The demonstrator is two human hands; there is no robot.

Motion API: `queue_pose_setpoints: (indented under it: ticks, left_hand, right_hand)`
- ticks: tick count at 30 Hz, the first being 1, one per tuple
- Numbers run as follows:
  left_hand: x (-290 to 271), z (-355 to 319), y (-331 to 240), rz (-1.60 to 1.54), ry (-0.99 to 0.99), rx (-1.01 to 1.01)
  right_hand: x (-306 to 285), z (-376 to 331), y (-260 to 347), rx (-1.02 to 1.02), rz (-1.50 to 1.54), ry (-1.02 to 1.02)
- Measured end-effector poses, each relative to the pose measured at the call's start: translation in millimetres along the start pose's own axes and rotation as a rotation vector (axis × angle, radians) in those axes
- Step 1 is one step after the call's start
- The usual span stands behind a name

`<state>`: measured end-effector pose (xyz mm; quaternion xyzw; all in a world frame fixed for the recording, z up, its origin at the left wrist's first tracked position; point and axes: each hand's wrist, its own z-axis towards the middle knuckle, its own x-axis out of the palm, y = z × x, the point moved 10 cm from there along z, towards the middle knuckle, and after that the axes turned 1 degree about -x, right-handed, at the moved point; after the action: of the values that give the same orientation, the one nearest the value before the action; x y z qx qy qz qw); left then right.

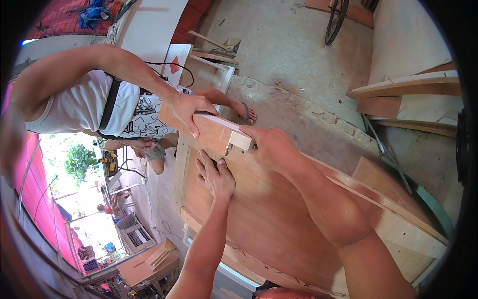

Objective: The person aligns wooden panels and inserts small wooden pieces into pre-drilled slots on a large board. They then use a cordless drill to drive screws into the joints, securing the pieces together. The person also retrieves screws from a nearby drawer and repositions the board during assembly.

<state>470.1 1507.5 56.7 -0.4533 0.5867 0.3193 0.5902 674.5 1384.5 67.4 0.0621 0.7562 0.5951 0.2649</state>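
My right hand [274,147] is closed round the pale end block [240,141] of a short plywood piece [211,133], its thumb along the top edge. Below that piece, my left hand [217,178] has its fingers spread over the large plywood panel [279,214]; I cannot tell whether the palm touches it. A small metal part [227,149] sticks out beside the block. Across from me, a co-worker's hand [191,112] grips the far end of the plywood piece from above.
The co-worker stands at the left in a white top and patterned shorts. A long wooden rail [378,204] borders the panel on the right. Curved boards [408,85] lean at the far right, near a bicycle wheel [336,20]. A small wooden table [144,266] stands at lower left.
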Motion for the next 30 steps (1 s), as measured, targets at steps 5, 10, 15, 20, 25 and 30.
queue_pose_setpoints:
  ticks: [5,10,15,20,25,30]
  left_hand:
    - [-0.7,-0.2,0.2,-0.017,-0.011,-0.013]
    - [-1.3,-2.4,-0.2,-0.031,-0.020,-0.010]
    - [-0.4,-1.7,-2.3,0.012,0.006,-0.031]
    - [-0.1,-1.3,0.0,0.013,0.003,-0.029]
    - [-3.5,-3.1,1.2,-0.001,0.011,-0.050]
    - [0.7,-0.1,6.1,0.007,-0.008,-0.007]
  right_hand:
    - [3.3,2.9,-1.3,-0.004,-0.060,0.018]
    - [7.0,0.7,-3.6,-0.009,-0.099,0.003]
    - [4.5,-0.5,-4.6,0.021,-0.040,0.023]
    - [5.1,0.0,-5.0,0.025,-0.028,0.039]
    - [9.9,0.4,-8.9,0.084,0.047,0.043]
    - [9.3,5.2,-6.9,0.094,0.048,0.052]
